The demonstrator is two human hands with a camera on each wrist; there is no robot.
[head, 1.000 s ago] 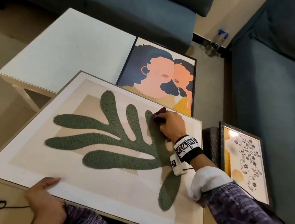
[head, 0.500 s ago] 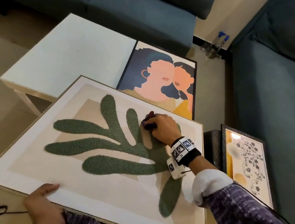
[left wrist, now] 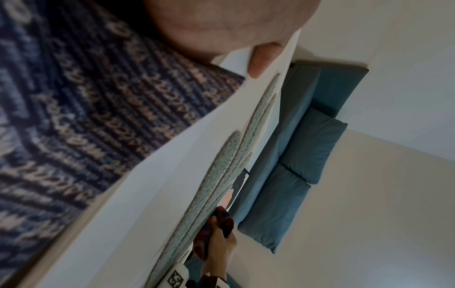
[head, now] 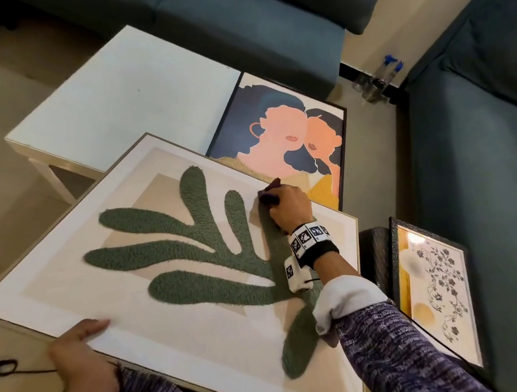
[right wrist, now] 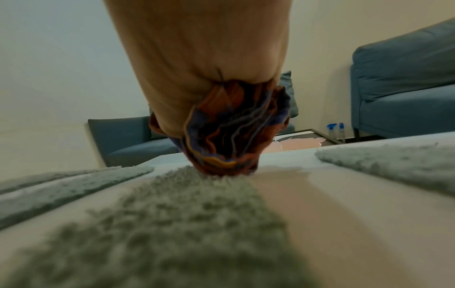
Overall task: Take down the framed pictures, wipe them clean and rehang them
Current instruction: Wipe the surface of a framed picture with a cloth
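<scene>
Wipe step under way: large leaf picture (head: 175, 271) lies tilted across the person's lap, right hand (head: 289, 206) fisted round a bunched cloth (head: 268, 194) pressed on it at 2 o'clock. Left hand (head: 82, 364) clamps the frame edge at 8 o'clock, thumb on top. Next, probably sweep the unwiped areas; two more pictures, faces picture (head: 286, 140) at 12, floral picture (head: 435, 291) at 3, wait.

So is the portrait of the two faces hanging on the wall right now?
No, the portrait of the two faces leans against the white table, down on the floor.

The large pale-framed picture (head: 75, 283) bears a rough, tufted green leaf shape (head: 199, 252) on matt cream backing. The crumpled multicoloured cloth (right wrist: 229, 134) looks soft; at two o'clock, the teal sofa (head: 491, 167) is woven fabric.
</scene>
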